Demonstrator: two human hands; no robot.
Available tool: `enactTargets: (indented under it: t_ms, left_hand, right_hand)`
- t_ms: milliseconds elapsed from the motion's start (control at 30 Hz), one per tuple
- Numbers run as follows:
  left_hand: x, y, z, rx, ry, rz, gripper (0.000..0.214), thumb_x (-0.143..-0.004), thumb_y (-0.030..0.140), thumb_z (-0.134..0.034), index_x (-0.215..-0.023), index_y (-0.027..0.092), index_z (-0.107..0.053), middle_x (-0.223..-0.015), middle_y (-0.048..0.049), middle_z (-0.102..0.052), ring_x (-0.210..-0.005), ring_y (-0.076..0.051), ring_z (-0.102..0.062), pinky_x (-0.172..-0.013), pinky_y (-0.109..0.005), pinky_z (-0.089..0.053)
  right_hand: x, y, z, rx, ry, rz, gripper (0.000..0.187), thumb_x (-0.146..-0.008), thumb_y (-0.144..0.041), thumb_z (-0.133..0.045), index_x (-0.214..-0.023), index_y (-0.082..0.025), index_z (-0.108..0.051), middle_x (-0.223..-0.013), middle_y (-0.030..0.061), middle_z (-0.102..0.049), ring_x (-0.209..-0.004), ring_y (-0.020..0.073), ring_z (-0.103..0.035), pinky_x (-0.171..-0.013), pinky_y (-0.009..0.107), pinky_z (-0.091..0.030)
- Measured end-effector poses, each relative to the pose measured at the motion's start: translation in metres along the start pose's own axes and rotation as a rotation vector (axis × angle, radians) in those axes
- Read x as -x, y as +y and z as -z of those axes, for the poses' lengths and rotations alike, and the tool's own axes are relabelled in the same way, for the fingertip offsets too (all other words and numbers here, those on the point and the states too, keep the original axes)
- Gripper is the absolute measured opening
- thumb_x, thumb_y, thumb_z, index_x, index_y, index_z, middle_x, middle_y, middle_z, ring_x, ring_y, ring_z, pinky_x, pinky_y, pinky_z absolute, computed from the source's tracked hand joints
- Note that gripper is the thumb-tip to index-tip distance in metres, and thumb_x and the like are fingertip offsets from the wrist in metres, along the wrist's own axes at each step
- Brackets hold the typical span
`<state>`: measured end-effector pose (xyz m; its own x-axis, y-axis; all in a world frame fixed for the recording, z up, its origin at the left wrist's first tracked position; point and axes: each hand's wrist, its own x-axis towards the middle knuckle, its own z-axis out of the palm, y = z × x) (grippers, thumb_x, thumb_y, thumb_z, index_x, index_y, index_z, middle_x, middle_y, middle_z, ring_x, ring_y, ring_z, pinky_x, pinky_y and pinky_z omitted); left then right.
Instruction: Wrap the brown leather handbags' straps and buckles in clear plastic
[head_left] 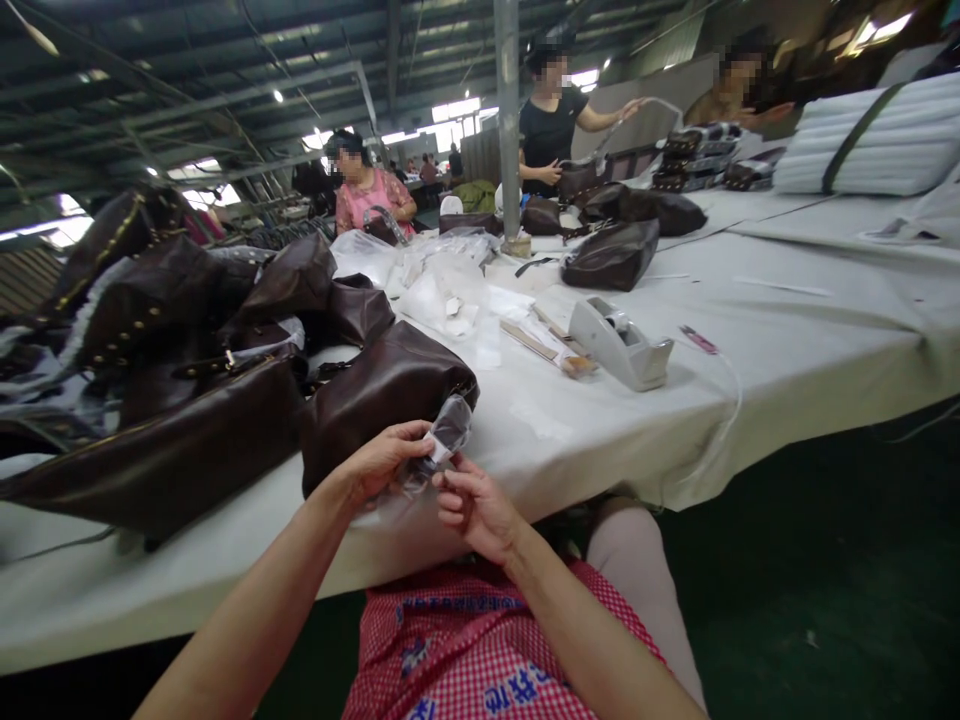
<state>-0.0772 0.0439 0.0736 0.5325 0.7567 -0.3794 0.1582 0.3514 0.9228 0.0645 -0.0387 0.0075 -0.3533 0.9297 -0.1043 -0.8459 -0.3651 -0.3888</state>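
Note:
Over the near table edge, my left hand (391,458) pinches a small clear plastic bag (452,425) with something dark and a white label inside. My right hand (477,506) is just below and right of it, thumb and fingers closed at the bag's lower edge; whether they grip the plastic is hard to make out. Right behind both hands lies a dark brown leather bag (375,395). To its left rests another brown bag (202,440) with a zip along its top.
A heap of brown studded bags (150,290) covers the left of the table (810,330). A tape dispenser (621,345), thread snips (699,340) and loose plastic wrapping (450,280) lie further back. Past a metal post (508,130), co-workers handle straps; a white foam stack (870,145) stands right.

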Motion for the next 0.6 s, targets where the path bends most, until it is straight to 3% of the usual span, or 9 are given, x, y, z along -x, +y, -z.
enactTargets:
  t_ms: [100,167,367,500,600]
  left_hand:
    - [0.004,0.000,-0.002,-0.063,0.004,-0.032,0.033,-0.071,0.032,-0.076,-0.098,0.016,-0.065,-0.074,0.0008,-0.059,-0.058,-0.009,-0.054,-0.055,-0.018,-0.042]
    - [0.006,0.001,-0.003,-0.100,0.007,-0.050,0.034,-0.072,0.034,-0.075,-0.100,0.017,-0.064,-0.074,0.0015,-0.059,-0.058,-0.008,-0.053,-0.054,-0.017,-0.041]
    - [-0.001,-0.005,-0.004,-0.184,0.009,-0.007,0.037,-0.073,0.040,-0.072,-0.100,0.017,-0.062,-0.072,0.0010,-0.060,-0.054,-0.011,-0.055,-0.049,-0.020,-0.041]
    - [-0.010,-0.007,0.000,-0.139,-0.007,0.032,0.038,-0.069,0.039,-0.076,-0.097,0.016,-0.064,-0.076,-0.0003,-0.063,-0.058,-0.011,-0.058,-0.054,-0.021,-0.045]
    - [-0.012,0.001,0.005,-0.084,-0.043,0.079,0.040,-0.064,0.035,-0.080,-0.097,0.016,-0.066,-0.078,-0.0017,-0.066,-0.059,-0.012,-0.060,-0.056,-0.021,-0.047]
  right_hand:
    - [-0.001,-0.005,0.007,-0.079,-0.131,-0.115,0.041,-0.069,-0.019,-0.072,-0.104,-0.024,-0.051,-0.065,-0.0093,-0.052,-0.039,-0.0005,-0.023,-0.040,0.011,-0.015]
    - [-0.004,-0.007,0.010,-0.011,-0.141,-0.124,0.044,-0.069,-0.024,-0.072,-0.106,-0.025,-0.048,-0.065,-0.0104,-0.053,-0.037,-0.0009,-0.022,-0.039,0.012,-0.015]
    - [-0.017,-0.005,0.024,0.730,0.072,-0.020,0.049,-0.072,-0.021,-0.059,-0.119,-0.022,-0.046,-0.064,-0.0071,-0.061,-0.039,0.0057,-0.046,-0.037,0.014,-0.031]
    - [-0.021,-0.001,0.035,1.107,0.129,0.130,0.045,-0.075,-0.015,-0.051,-0.120,-0.023,-0.048,-0.066,-0.0076,-0.055,-0.037,0.0062,-0.046,-0.039,0.017,-0.038]
    - [-0.019,-0.001,0.034,1.411,0.153,0.257,0.039,-0.081,-0.014,-0.047,-0.119,-0.021,-0.053,-0.067,-0.0031,-0.057,-0.044,0.0098,-0.051,-0.048,0.022,-0.044]
